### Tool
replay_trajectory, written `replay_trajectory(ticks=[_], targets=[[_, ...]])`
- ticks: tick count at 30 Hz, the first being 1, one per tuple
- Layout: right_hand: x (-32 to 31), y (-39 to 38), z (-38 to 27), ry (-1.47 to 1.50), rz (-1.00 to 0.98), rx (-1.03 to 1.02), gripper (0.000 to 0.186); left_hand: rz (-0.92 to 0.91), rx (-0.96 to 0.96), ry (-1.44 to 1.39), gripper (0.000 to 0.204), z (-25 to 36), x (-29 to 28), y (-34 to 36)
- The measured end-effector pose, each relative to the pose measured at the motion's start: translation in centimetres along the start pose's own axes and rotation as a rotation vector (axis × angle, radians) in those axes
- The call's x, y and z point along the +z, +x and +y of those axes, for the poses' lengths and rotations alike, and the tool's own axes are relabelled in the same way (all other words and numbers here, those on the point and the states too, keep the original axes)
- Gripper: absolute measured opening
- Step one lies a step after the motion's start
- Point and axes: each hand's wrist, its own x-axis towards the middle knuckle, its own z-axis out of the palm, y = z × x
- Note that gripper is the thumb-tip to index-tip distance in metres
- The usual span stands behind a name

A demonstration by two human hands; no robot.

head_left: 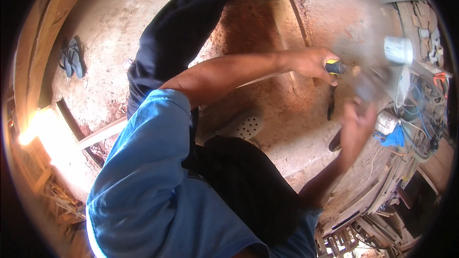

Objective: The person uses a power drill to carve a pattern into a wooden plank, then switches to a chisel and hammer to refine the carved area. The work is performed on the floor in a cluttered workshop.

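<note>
My left hand is closed around a yellow-and-black tool handle, like a chisel's. Its blade is hidden. Beneath that hand lies a wooden board, and a dark slim object shows just below. My right hand, smeared by motion, grips a hammer-like tool; its dark handle end sticks out under the fist. The tool's blurred head is up beside the chisel handle, apart from it. A pale wooden strip runs beneath my leg and left arm.
At the right stand a metal can, tangled cables and a blue cloth. Flip-flops lie on the dirt floor at the left. A clog is by my knee. Wood scraps fill the lower right.
</note>
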Motion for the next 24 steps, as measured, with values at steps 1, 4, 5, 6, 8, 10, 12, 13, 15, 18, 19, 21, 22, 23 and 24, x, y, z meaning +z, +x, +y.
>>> replay_trajectory(ticks=[1,4,5,6,8,10,12,13,15,18,19,21,22,23,24], targets=[[0.9,0.9,0.1,-0.074,-0.123,-0.061,0.020,0.016,-0.005,-0.038,0.047,-0.1,0.1,-0.1],[1.1,1.4,-0.3,-0.050,-0.164,-0.020,0.019,0.061,0.080,0.099,0.045,-0.3,0.0,-0.2],[0.8,0.9,-0.5,-0.030,-0.122,0.129,0.018,0.039,0.075,0.090,0.044,-0.4,-0.1,-0.1],[-0.1,0.3,-0.9,0.082,-0.101,0.171,0.013,0.022,0.039,0.081,0.043,-0.4,-0.2,0.0],[-1.4,-0.4,-1.6,0.207,0.013,0.063,0.012,-0.022,-0.003,0.087,0.043,-0.5,-0.3,0.3],[-1.7,-0.8,-1.7,0.238,0.146,-0.020,0.015,-0.023,-0.008,0.080,0.043,-0.5,-0.4,0.3],[-0.7,-0.5,-1.1,0.081,0.102,-0.063,0.018,-0.013,0.006,0.041,0.041,-0.7,-0.3,0.1],[0.2,-0.1,-0.6,-0.008,0.088,-0.028,0.020,-0.003,0.017,0.004,0.039,-0.7,-0.2,-0.1],[1.5,0.4,0.3,-0.062,-0.142,-0.126,0.026,0.036,0.026,-0.055,0.038,-0.9,0.0,-0.5],[2.0,0.2,0.5,-0.032,-0.181,-0.012,0.023,0.064,0.047,-0.046,0.041,-1.1,-0.1,-0.6],[1.6,-0.2,0.2,0.030,-0.132,0.005,0.022,0.021,0.061,-0.022,0.043,-1.1,-0.1,-0.5],[0.4,-0.9,-0.8,0.162,-0.040,0.070,0.021,-0.033,0.028,0.041,0.043,-1.0,-0.3,-0.2],[0.0,-1.3,-1.2,0.110,0.076,0.040,0.021,-0.048,-0.023,0.072,0.042,-0.9,-0.4,-0.1],[-0.1,-1.4,-1.5,0.214,0.144,-0.038,0.023,-0.061,-0.069,0.108,0.041,-0.8,-0.5,-0.1],[0.0,-1.4,-1.5,0.232,0.143,-0.016,0.024,-0.039,-0.069,0.140,0.041,-0.8,-0.5,-0.2]])
